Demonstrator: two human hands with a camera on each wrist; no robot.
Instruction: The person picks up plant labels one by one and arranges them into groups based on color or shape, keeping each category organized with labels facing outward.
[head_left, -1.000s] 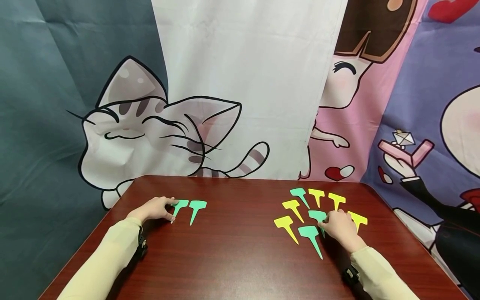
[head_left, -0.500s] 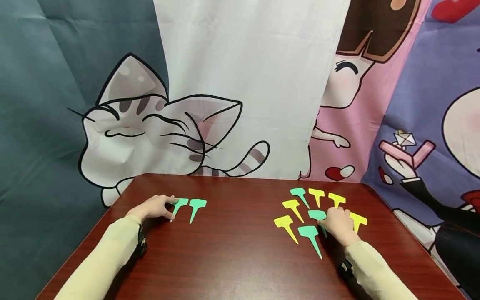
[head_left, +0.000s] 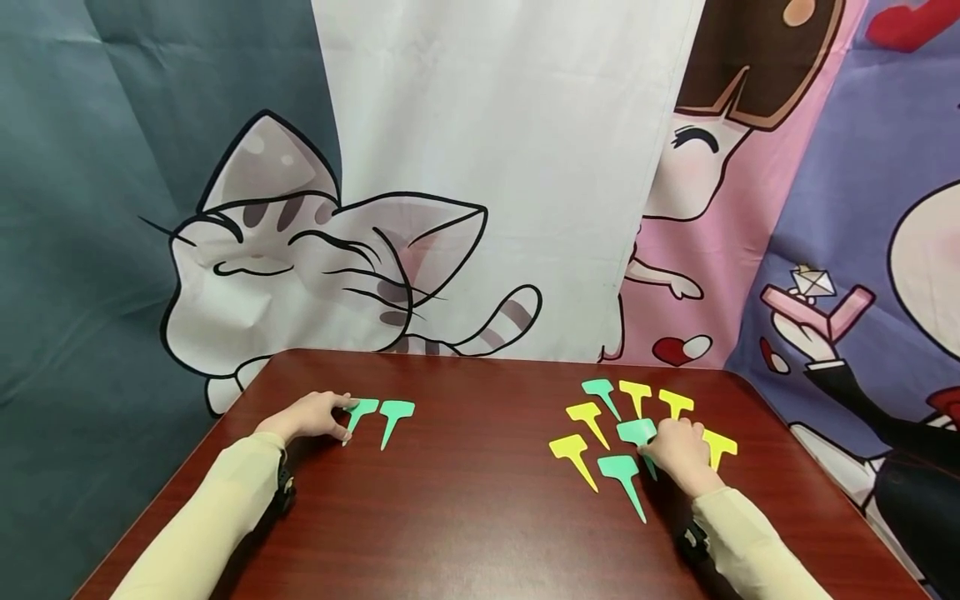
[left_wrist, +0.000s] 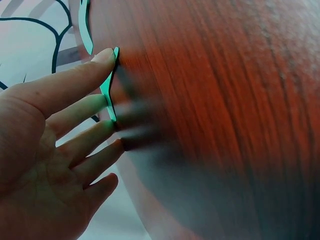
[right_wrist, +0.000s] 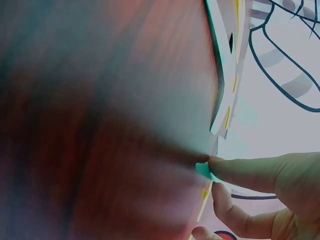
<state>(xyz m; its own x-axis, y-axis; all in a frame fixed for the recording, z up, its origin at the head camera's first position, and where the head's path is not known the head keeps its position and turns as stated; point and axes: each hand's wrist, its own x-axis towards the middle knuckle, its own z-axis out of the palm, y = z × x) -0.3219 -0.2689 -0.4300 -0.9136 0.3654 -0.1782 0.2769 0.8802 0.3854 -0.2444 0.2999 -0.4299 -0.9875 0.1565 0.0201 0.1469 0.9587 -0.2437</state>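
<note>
Two green T-shaped plant labels lie side by side on the left of the table. My left hand [head_left: 311,417] rests at the outer label [head_left: 363,408], thumb and fingertips touching it. In the left wrist view those fingers reach out fairly straight along this label [left_wrist: 106,89]. The other label [head_left: 396,410] lies just to its right. On the right side, my right hand [head_left: 681,454] pinches a green plant label [head_left: 635,430] between thumb and index finger. Its small visible end [right_wrist: 204,171] pokes out between the fingertips in the right wrist view; my hand covers the rest.
Around my right hand lie more labels: a green one [head_left: 619,468] nearer me, another green one [head_left: 598,387] behind, and several yellow ones, such as one [head_left: 570,447] at left and one [head_left: 722,443] at right. A cartoon-printed cloth [head_left: 480,125] hangs behind the brown table [head_left: 465,500].
My right hand has shifted slightly left at the green label, whose head now appears a little tilted. The left hand has stayed in place.
</note>
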